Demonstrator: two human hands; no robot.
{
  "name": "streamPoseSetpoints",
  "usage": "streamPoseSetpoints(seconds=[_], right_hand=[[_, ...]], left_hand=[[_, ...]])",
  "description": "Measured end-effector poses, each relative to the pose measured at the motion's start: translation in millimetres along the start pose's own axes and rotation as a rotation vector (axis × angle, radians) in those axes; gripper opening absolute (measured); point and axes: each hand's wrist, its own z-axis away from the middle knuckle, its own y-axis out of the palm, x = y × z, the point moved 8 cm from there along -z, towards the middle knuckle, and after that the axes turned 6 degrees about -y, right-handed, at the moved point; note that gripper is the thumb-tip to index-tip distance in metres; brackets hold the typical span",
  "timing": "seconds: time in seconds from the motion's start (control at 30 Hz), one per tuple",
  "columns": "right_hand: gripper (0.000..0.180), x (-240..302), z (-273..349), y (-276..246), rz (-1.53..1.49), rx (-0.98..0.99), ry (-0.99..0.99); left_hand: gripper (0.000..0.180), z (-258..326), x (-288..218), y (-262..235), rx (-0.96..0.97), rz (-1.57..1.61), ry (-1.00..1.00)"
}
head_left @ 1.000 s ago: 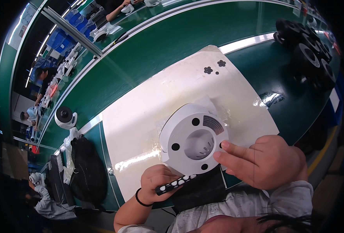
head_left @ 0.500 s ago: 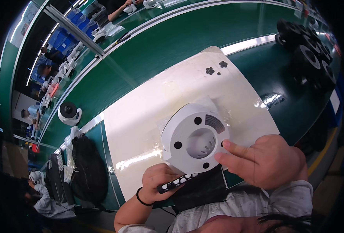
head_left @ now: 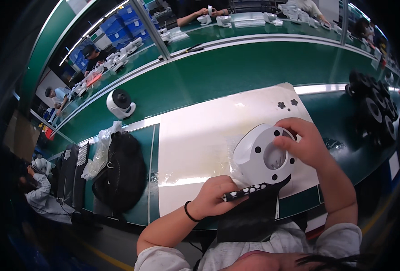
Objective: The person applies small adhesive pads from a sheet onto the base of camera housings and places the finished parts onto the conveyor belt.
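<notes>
Four black pads [head_left: 258, 149] are on the white housing [head_left: 249, 159]; right hand [head_left: 305, 142] grips it, left hand [head_left: 215, 198] pinches a spotted strip [head_left: 253, 189].

Lying on the green bench [head_left: 330, 113]: white sheet [head_left: 195, 140] centrally, black bag [head_left: 125, 167] and clear plastic [head_left: 103, 147] left, black parts [head_left: 374, 106] right.

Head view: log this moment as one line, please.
left hand: holding black white-dotted strip | right hand: gripping white housing at rim | housing: over pale board, round opening showing
</notes>
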Motion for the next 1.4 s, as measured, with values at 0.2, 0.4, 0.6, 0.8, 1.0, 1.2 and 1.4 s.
streamPoseSetpoints(seconds=[0.2, 0.4, 0.6, 0.8, 1.0, 1.2, 1.4], right_hand=[[0.033, 11, -37, 16, 0.052, 0.361, 0.001], [0.027, -6, -82, 15, -0.025, 0.359, 0.133], [0.024, -113, -136, -32, -0.508, -0.313, 0.074], [0.016, -146, -148, -39, 1.025, -0.595, -0.256], [0.012, -162, -158, -29, 1.073, -0.518, -0.252], [0.022, -178, -155, -9, 1.161, -0.352, -0.241], [0.037, -213, -145, -21, 0.889, -0.235, 0.077]], left_hand=[[0.013, -3, 0, -2, 0.004, -0.003, -0.045], [0.016, 3, 10, -11, -0.025, 0.016, -0.105], [0.016, 0, 16, -8, -0.026, 0.052, -0.232], [0.019, -2, 21, -9, -0.034, 0.067, -0.248], [0.020, 0, 26, -11, -0.049, 0.088, -0.269], [0.021, 1, 31, -12, -0.059, 0.157, -0.309], [0.021, 6, 37, -13, -0.065, 0.179, -0.378]])
